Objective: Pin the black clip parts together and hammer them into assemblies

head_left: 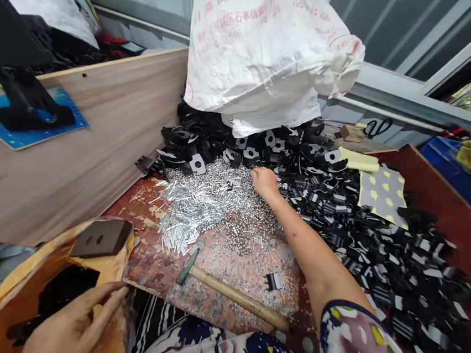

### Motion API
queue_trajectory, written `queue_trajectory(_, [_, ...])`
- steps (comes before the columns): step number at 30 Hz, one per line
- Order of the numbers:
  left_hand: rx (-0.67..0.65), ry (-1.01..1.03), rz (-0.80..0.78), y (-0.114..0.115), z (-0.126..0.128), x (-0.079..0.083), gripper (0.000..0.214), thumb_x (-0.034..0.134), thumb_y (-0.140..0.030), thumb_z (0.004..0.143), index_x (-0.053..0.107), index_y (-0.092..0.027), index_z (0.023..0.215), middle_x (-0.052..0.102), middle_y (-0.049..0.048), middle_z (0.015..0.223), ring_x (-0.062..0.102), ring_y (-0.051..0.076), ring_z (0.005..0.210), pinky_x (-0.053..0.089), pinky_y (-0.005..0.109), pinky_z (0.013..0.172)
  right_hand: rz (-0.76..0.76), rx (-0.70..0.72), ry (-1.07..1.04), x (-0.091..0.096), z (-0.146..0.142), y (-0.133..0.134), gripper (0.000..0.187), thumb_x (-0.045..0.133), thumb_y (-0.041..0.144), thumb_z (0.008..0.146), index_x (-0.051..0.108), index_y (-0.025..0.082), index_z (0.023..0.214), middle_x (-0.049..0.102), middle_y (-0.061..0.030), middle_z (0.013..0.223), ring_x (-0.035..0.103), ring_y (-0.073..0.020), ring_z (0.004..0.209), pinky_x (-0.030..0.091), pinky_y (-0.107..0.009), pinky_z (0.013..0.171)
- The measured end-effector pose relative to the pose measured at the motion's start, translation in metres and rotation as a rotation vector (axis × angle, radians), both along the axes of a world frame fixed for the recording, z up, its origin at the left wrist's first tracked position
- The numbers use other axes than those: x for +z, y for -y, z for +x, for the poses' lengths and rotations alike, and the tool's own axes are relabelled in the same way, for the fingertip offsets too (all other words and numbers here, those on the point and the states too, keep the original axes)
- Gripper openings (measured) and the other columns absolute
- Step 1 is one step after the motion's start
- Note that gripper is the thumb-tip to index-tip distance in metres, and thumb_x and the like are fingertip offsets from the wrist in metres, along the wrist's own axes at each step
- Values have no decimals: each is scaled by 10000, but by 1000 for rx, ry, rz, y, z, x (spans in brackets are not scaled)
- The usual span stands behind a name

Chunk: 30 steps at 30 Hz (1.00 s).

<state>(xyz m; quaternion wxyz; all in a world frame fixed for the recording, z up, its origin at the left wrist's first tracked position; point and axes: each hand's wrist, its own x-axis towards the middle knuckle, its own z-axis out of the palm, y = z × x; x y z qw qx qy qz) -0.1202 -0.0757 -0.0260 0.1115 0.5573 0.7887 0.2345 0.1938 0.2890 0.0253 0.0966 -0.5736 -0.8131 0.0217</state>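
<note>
My right hand [264,182] reaches far forward with the arm stretched out. Its fingers are curled down into the heap of small silver metal pins [199,203], at the edge of the pile of black plastic parts [341,203]. What the fingers grip is hidden. My left hand [75,322] rests low at the left on the rim of an orange-yellow bag [11,299], fingers stretched out and apart, holding nothing. A dark flat plate [102,237] lies on the bag just above that hand.
A wooden-handled hammer [228,295] lies across the worn tabletop [234,271] near me. One loose black part [274,281] sits beside it. A white woven sack [268,52] stands at the back. A wooden board [80,145] walls the left; yellow sheets [381,193] lie right.
</note>
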Motion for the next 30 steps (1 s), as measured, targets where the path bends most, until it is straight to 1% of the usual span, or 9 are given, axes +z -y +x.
queue_trajectory(4, [-107,123,9,-21,27,9,325,589,-532,867,825,-308,888,841,-4,918,810,268,827,652,291,731,-23,-105,38,-6,-23,-44,383,464,307,1043,739,40,1060,705,-229,1161,538,-272,1079,398,-365,849])
queue_trajectory(9, [-213,173,131,-37,33,14,289,594,-502,914,804,-306,884,837,-23,882,806,228,784,642,258,741,16,-43,54,9,-21,-36,320,417,225,1048,691,81,1126,687,-195,1196,518,-265,1086,383,-364,847])
queue_trajectory(11, [-257,139,199,-47,40,17,278,587,-477,943,785,-283,950,832,4,906,798,226,795,638,272,748,41,26,60,18,-14,-11,326,375,185,1049,644,81,1200,675,-196,1192,543,-250,1025,384,-360,821])
queue_trajectory(14, [-335,-3,306,-66,65,25,304,585,-419,972,723,-230,1165,790,94,1041,771,256,887,631,331,761,10,193,79,22,-4,59,285,407,111,1009,658,154,1136,698,-111,1030,565,-207,878,399,-331,749])
queue_trajectory(17, [-483,-145,379,-80,95,28,392,615,-377,968,647,-224,1327,675,183,1284,700,322,1085,622,422,833,-16,652,-21,8,2,154,236,449,110,988,668,190,959,682,-61,884,592,-202,844,468,-328,764])
queue_trajectory(19, [-636,-169,354,-83,110,22,384,619,-364,971,645,-242,1334,619,192,1373,654,344,1160,614,450,860,-49,765,-139,-5,5,210,149,514,215,994,659,191,971,693,-56,904,633,-206,860,524,-325,789])
queue_trajectory(22, [-803,-172,262,-79,118,6,250,577,-379,995,727,-223,1121,649,175,1291,665,329,1060,618,449,812,-214,634,-405,-18,20,258,191,513,203,993,631,195,1144,733,-44,1028,696,-176,953,578,-278,853])
queue_trajectory(25, [-795,-192,220,-76,119,-3,297,536,-372,1012,722,-190,869,662,170,1159,661,312,969,616,460,783,-178,411,-602,-24,55,268,355,461,98,991,594,216,1298,731,-51,1212,685,-159,1128,567,-313,999])
queue_trajectory(30, [-703,-43,220,-82,124,5,344,524,-355,1008,694,-177,768,565,184,1376,587,363,1221,566,546,968,-54,245,-253,-29,111,265,348,492,60,972,665,175,1251,732,-98,1154,636,-233,1060,572,-432,928])
